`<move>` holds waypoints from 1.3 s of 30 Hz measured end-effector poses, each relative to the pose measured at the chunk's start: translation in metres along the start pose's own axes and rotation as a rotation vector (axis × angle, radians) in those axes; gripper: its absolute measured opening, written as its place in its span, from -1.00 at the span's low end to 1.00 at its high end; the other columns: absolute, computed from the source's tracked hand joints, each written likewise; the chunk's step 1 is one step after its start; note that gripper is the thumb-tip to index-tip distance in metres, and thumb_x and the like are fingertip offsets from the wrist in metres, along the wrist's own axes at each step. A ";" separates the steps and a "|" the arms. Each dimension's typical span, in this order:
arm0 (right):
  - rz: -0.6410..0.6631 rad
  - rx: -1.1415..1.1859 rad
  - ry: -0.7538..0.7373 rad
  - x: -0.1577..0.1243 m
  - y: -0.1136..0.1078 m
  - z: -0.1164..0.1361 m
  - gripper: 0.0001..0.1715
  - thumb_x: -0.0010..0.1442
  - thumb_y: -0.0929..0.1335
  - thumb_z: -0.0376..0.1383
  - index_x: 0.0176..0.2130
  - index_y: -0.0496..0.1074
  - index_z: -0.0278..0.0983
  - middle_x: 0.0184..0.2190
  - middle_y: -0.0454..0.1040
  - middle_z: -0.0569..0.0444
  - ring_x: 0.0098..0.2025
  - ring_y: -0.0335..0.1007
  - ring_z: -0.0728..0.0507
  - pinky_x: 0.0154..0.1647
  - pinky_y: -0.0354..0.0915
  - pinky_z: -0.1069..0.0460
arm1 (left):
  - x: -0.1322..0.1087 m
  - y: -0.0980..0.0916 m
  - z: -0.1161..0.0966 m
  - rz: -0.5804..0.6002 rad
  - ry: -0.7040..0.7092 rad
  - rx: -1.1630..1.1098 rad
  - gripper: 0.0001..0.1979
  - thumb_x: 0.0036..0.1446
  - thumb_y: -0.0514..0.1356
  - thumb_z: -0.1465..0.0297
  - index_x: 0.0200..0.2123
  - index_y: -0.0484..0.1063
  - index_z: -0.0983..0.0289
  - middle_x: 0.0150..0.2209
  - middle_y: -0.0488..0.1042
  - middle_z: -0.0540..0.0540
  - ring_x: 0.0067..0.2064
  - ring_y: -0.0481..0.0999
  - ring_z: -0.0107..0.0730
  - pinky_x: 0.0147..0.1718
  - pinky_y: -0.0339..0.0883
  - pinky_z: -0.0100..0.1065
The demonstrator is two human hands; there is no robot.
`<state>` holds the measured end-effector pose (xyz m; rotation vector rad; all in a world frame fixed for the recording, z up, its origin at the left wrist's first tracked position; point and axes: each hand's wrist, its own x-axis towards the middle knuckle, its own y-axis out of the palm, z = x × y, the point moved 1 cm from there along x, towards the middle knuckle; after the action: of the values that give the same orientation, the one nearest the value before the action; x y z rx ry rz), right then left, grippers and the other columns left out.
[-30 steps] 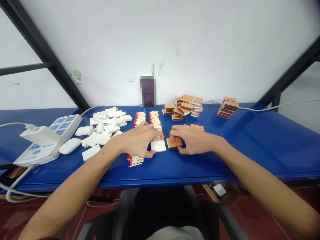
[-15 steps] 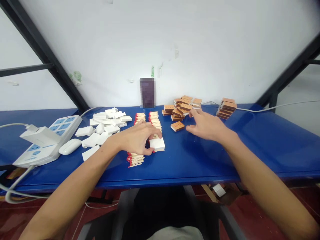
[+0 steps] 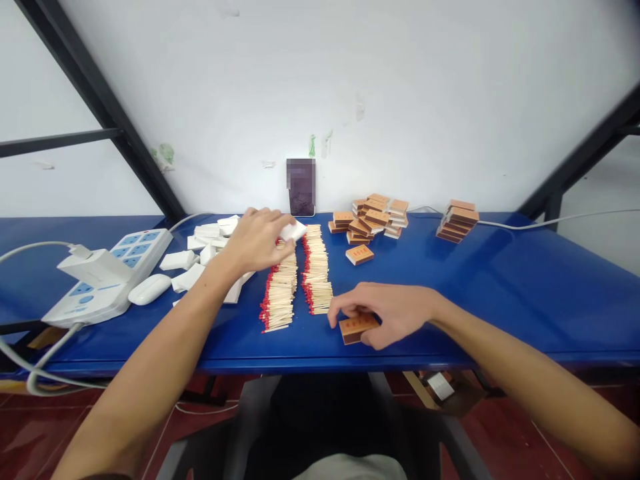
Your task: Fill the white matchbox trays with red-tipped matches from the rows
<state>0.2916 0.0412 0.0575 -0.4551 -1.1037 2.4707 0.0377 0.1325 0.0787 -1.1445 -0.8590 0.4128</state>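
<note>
My left hand (image 3: 255, 239) is raised over the far end of the match rows and pinches a white inner matchbox tray (image 3: 293, 231). My right hand (image 3: 395, 311) rests near the table's front edge, fingers closed on an orange matchbox sleeve (image 3: 356, 327). Two rows of red-tipped matches (image 3: 315, 270) lie side by side between the hands. A pile of white trays (image 3: 200, 241) sits left of my left hand. One loose orange sleeve (image 3: 359, 254) lies beyond the right hand.
A heap of orange sleeves (image 3: 373, 217) and a neat stack of them (image 3: 457, 221) stand at the back right. A white power strip (image 3: 107, 272) with a plugged charger and a white earbud case (image 3: 149, 289) sit at the left. A dark phone (image 3: 301, 187) leans on the wall.
My left hand lifted the white tray from the near end of the matches to the far end. My right hand came back from the sleeve heap to the front edge with a sleeve.
</note>
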 end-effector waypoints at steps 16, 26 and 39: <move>-0.248 0.168 -0.001 0.004 -0.003 -0.017 -0.50 0.11 0.52 -0.08 -0.03 0.56 -0.29 -0.37 0.43 0.14 -0.43 0.21 0.02 -0.44 0.20 0.09 | -0.021 -0.005 0.072 0.344 -0.709 0.111 -0.40 0.13 0.05 -0.08 -0.07 0.48 0.30 -0.13 0.58 0.46 -0.10 0.55 0.36 -0.27 0.34 -0.01; -0.726 0.048 0.005 0.014 0.000 -0.036 -0.56 0.10 0.53 -0.17 -0.03 0.58 -0.26 -0.13 0.47 -0.02 -0.32 0.36 -0.06 -0.25 0.40 -0.04 | -0.003 -0.011 -0.006 -0.206 -0.084 -0.310 -0.70 0.24 0.06 0.20 -0.45 0.39 0.22 -0.62 0.39 -0.05 -0.54 0.35 -0.38 -0.08 0.28 -0.11; -1.055 -0.603 -0.043 0.016 0.004 -0.043 -0.69 0.27 0.43 -0.22 0.01 0.48 -0.20 -0.06 0.49 -0.09 -0.08 0.44 -0.24 -0.08 0.31 -0.16 | 0.000 0.005 -0.040 -0.030 0.059 -0.745 -0.66 0.45 -0.10 0.22 -0.37 0.21 0.21 -0.41 0.33 -0.01 -0.39 0.30 -0.38 -0.36 0.19 -0.31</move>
<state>0.2957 0.0735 0.0252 0.0568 -1.5607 1.2287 0.0687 0.1096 0.0679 -1.8116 -1.0086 0.0168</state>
